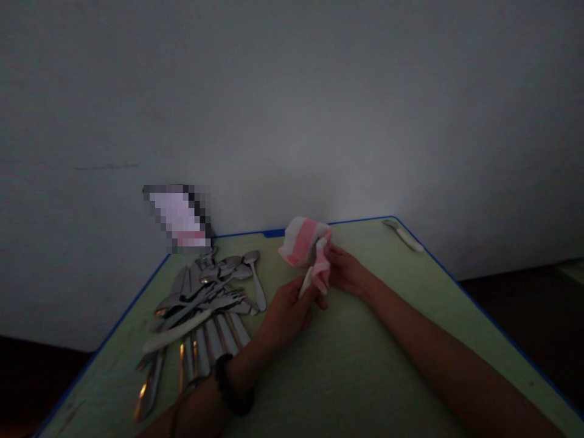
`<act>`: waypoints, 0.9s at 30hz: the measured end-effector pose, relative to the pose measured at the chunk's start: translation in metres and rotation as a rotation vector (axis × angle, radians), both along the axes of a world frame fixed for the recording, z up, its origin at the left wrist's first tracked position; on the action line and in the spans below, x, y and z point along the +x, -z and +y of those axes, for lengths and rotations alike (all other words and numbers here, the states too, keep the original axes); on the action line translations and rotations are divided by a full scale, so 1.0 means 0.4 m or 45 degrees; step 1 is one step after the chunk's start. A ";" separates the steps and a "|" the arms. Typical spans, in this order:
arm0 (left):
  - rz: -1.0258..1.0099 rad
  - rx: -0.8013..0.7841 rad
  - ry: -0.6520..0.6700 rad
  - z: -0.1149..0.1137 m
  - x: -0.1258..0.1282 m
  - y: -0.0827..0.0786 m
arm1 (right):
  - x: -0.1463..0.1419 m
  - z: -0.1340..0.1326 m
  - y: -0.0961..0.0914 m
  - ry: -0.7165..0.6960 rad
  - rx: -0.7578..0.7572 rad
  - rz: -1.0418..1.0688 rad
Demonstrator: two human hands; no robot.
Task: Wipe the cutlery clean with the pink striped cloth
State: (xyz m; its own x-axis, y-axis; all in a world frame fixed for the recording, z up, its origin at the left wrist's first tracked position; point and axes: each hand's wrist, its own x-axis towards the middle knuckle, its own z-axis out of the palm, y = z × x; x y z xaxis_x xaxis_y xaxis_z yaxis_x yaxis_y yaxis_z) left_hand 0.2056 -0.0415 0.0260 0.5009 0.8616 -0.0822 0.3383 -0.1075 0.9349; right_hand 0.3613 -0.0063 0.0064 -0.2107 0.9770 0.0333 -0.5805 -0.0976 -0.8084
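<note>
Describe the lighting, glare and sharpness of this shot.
Head view: dim and underexposed, lower corners nearly black; small warm glints on the cutlery pile; the pink-and-white cloth held by the right hand looks soft, noisy; a pixelated patch sits by the wall.

On the table [365,377], cutlery [205,304] heaped at the left with an object [180,219] behind it at the far edge, a cloth [305,246] mid-table, just behind the left hand [292,310] and left of the right hand [349,274], a lone utensil [404,234] by the far right corner.
</note>
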 end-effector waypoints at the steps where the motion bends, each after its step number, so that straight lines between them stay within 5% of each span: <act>1: 0.028 0.005 0.018 0.000 0.000 -0.001 | 0.001 -0.001 0.000 0.000 -0.017 0.001; 9: 0.077 0.207 0.027 -0.003 0.004 -0.003 | -0.019 0.002 0.014 0.305 -0.015 -0.259; 15: -0.115 0.045 -0.002 -0.010 0.010 0.005 | -0.019 0.014 0.039 0.463 -0.018 -0.438; 22: -0.286 -0.174 -0.075 0.000 0.009 0.028 | -0.006 0.007 0.013 0.052 -0.037 -0.131; 27: -0.330 -0.249 -0.109 0.004 0.011 0.025 | -0.007 0.018 -0.002 0.188 -0.145 0.059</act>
State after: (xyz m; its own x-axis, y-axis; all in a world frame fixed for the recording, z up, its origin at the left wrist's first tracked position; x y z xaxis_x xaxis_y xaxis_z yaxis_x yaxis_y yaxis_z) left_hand 0.2098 -0.0397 0.0161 0.4535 0.8819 -0.1291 0.0863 0.1007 0.9912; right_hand 0.3583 0.0009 0.0071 -0.0658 0.9952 -0.0729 -0.6317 -0.0981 -0.7690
